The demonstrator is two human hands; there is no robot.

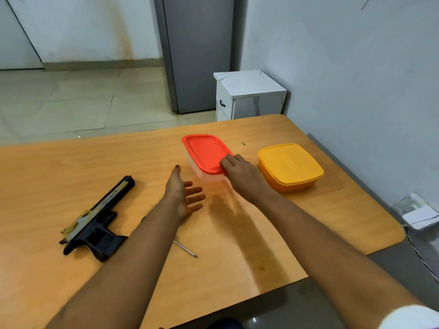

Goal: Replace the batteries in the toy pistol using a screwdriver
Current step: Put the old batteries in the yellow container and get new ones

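Head view: the task was judged barely begun. The toy pistol (95, 224) was seen lying on its side on the wooden table (71, 162), at about 8 o'clock from the table's middle, untouched by either hand, with no compartment seen open. The screwdriver (186, 250) lay on the table just right of the pistol, only its metal shaft showing past the left forearm; it was not held. No batteries were seen loose. Unscrewing, swapping and closing were all judged still to be done.

The right hand (240, 173) was noted at the near right corner of the red-lidded container (205, 154), fingers curled over the lid's edge and gripping it; whether the lid had been lifted at all could not be told. What the container held was hidden. The left hand (184, 194) was held above the table at 7 o'clock from that container, palm turned inward, fingers apart and straight, holding nothing and touching nothing. A yellow container (289, 166), lid on, stood at 3 o'clock of the red one, near but apart.
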